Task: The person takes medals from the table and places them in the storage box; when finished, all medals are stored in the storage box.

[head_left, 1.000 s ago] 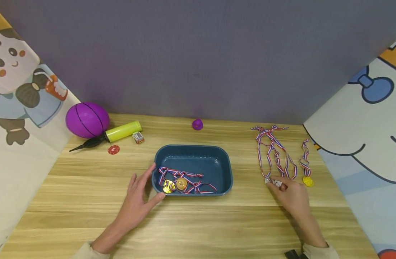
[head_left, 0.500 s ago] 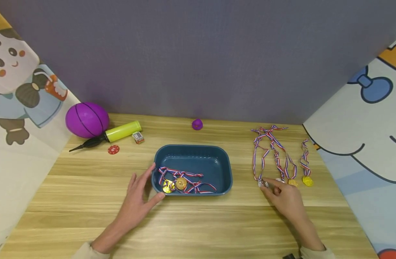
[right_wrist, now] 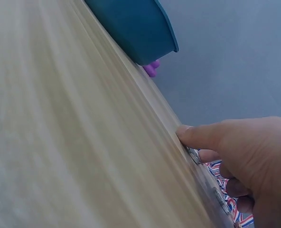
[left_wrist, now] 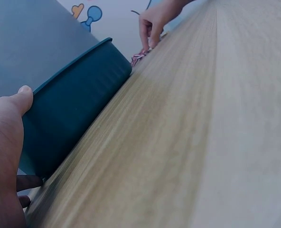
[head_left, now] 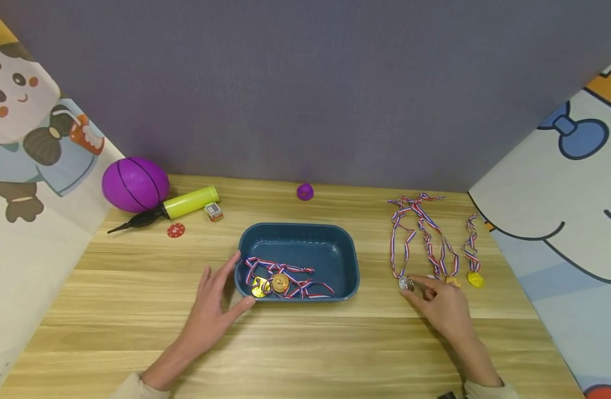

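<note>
My left hand rests at the left front corner of a dark blue plastic basin, its thumb and fingers spread and touching it. Inside the basin lie gold medals with striped ribbons. My right hand pinches a silver medal by its edge, between thumb and index finger, on the tabletop; the right wrist view shows this medal partly behind the thumb. Its red, white and blue ribbon stretches away towards the back. Beside it, more medals are partly hidden by the right hand.
A gold medal with a twisted ribbon lies at far right. At back left are a purple ball, a yellow-black hand pump, a small box and a red chip. A small purple object sits behind the basin. Panels surround the table.
My right hand has moved left, shifting the silver medal and its ribbon leftward and apart from the other medals, mostly in the first half second. The left hand and basin have stayed put.
</note>
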Tool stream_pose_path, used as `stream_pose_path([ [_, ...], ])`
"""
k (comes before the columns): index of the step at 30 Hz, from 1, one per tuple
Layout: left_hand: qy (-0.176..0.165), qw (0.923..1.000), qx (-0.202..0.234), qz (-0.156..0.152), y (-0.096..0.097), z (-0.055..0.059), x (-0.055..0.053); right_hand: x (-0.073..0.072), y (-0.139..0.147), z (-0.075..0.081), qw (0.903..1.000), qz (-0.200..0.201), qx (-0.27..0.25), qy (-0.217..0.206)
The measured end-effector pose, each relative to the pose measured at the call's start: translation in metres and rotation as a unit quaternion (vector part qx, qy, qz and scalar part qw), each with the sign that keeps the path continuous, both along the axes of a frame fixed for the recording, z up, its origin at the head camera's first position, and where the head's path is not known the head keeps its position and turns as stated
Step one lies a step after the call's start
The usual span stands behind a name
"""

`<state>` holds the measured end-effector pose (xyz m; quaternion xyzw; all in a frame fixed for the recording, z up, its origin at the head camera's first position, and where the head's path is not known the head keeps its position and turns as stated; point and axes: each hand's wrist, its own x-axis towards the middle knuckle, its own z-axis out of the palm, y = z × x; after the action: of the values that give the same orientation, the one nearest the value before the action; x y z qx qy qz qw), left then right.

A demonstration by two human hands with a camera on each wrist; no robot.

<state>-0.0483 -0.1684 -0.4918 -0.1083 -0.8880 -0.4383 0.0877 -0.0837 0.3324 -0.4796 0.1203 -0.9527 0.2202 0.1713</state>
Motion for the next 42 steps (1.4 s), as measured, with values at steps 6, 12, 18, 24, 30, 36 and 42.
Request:
stream_pose_path([
  [6,0.004,1.0,-0.002,0.001,0.0,0.0,0.001,-0.001,0.0,-0.002,0.9999,0.004,0.004,0.014],
  [12,0.006,1.0,-0.003,0.0,0.0,0.0,0.001,-0.001,0.0,-0.003,0.9975,-0.015,-0.054,0.043],
  [18,0.011,0.9999,-0.003,0.0,0.001,-0.001,0.001,-0.004,0.001,-0.003,0.9832,0.003,-0.142,0.114],
  [24,0.015,0.9999,-0.001,-0.001,0.001,0.0,0.001,-0.007,-0.004,0.0,0.9461,0.05,-0.274,0.165],
  [30,0.007,1.0,-0.001,0.001,0.001,0.001,0.0,-0.014,-0.014,0.008,0.8758,0.145,-0.417,0.196],
  [36,0.001,1.0,-0.001,0.004,0.001,0.0,0.0,-0.026,-0.032,0.018,0.7757,0.287,-0.529,0.191],
  [42,-0.004,1.0,0.001,0.004,0.001,-0.001,0.0,-0.032,-0.046,0.021,0.7338,0.314,-0.591,0.117],
])
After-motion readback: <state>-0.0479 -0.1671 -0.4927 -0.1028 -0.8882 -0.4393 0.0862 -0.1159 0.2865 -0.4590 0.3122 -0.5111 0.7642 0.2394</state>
